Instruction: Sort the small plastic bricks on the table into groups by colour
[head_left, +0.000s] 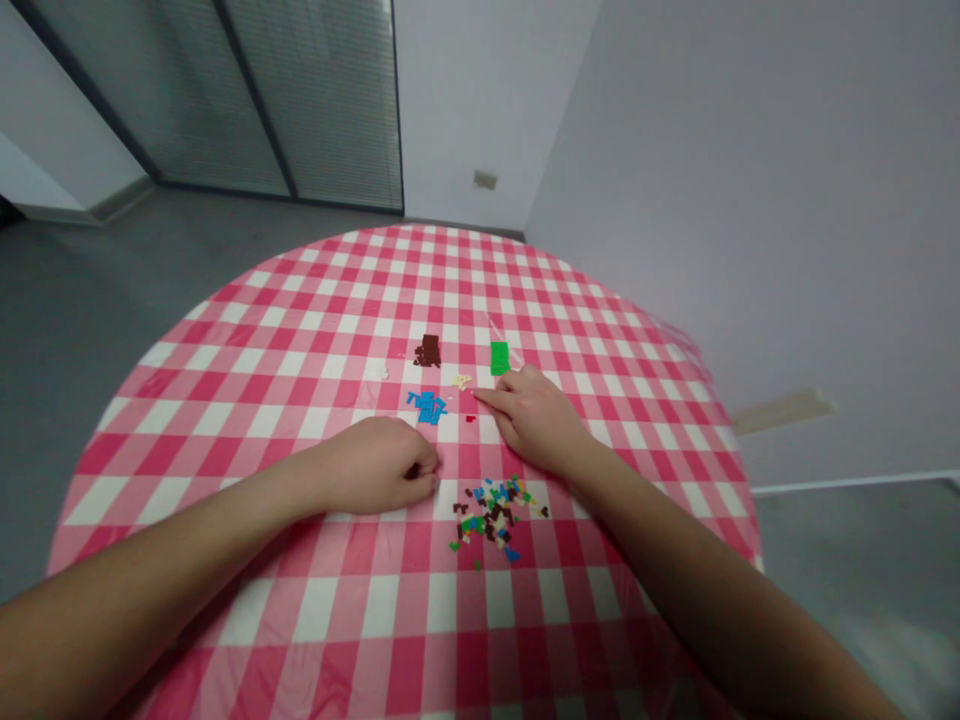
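Observation:
My left hand (pixel 379 465) rests on the table with curled fingers, its thumb close to the index finger; whatever it may hold is hidden. Just beyond it lies a cluster of blue toy building bricks (pixel 427 407). My right hand (pixel 534 415) has its index finger stretched out, the tip down by a few small cream bricks (pixel 461 381), and no piece shows in its grasp. Green bricks (pixel 499 357) sit together in a block past its knuckles. Tiny red bricks (pixel 470 419) lie left of its thumb. Dark brown bricks (pixel 428 351) form a group farther back.
A mixed heap of small bricks (pixel 491 520) in several colours spreads between my forearms, nearer to me. Small white pieces (pixel 385 373) lie left of the cream ones. The round table wears a pink-and-white checked cloth (pixel 337 620). A wall (pixel 750 200) stands close on the right.

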